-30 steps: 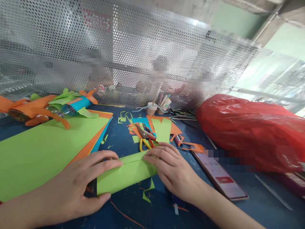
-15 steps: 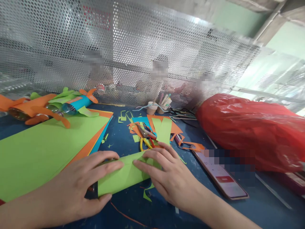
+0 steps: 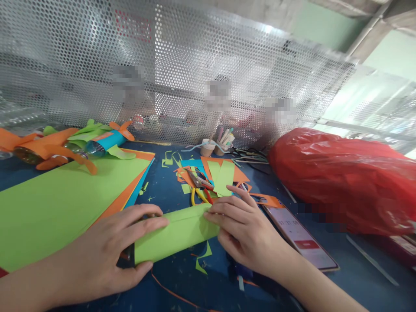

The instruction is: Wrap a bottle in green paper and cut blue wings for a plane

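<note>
right grip (image 3: 250, 227) shifted outward on green roll (image 3: 175, 234), left grip (image 3: 112, 247) seemingly unmoved

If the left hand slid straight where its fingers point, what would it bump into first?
Along the green paper roll it holds, the left hand would probably meet the right hand; depth is unclear.

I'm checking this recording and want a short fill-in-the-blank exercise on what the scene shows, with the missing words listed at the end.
The left hand and the right hand are both on a paper tube coloured ____.
The bulging plastic bag beyond the phone is coloured ____.
The phone lies with its screen facing ____.
The stack of large paper sheets lies on the ____ side of the picture.

Missing words: green; red; up; left
</note>
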### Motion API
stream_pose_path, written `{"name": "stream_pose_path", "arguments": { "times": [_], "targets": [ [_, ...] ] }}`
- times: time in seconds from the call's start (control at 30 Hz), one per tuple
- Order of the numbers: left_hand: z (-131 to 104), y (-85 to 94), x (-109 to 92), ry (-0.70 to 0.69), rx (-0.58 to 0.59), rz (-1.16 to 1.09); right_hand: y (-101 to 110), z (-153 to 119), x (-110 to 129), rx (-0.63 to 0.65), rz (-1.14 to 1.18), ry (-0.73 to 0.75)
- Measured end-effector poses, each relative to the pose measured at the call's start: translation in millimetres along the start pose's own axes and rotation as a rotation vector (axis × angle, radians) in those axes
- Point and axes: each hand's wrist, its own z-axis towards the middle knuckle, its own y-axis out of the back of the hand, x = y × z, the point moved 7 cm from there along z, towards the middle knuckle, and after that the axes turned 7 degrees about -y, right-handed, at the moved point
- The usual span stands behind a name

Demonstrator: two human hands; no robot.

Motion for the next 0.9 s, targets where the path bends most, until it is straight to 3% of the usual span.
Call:
{"name": "stream_pose_path", "arguments": {
  "times": [0.2, 0.37, 0.5, 0.63, 0.77, 0.9],
  "targets": [
    [1, -0.2, 6, 0.04, 0.021, -0.001, 1, 1, -12, -0.072, -0.034, -0.097],
    [1, -1.0, 7, 0.046, 0.001, -0.002, 14, 1, -11, -0.175, -0.019, -0.147],
    [0, -2.9, 3, 0.088, -0.035, -0.04, 2, 2, 11, 0.037, 0.095, -0.037],
    [-3, -8.1, 5, 0.186, -0.05, -0.13, -21, 0, 21, 0.211, 0.094, -0.056],
    [-4, -7.6, 9, 0.204, -0.077, -0.194, -31, 1, 20, 0.263, 0.108, -0.081],
    [-3, -7.6, 9, 0.134, -0.054, -0.202, -32, 3, 17, 0.256, 0.092, -0.087]
  ]
}}
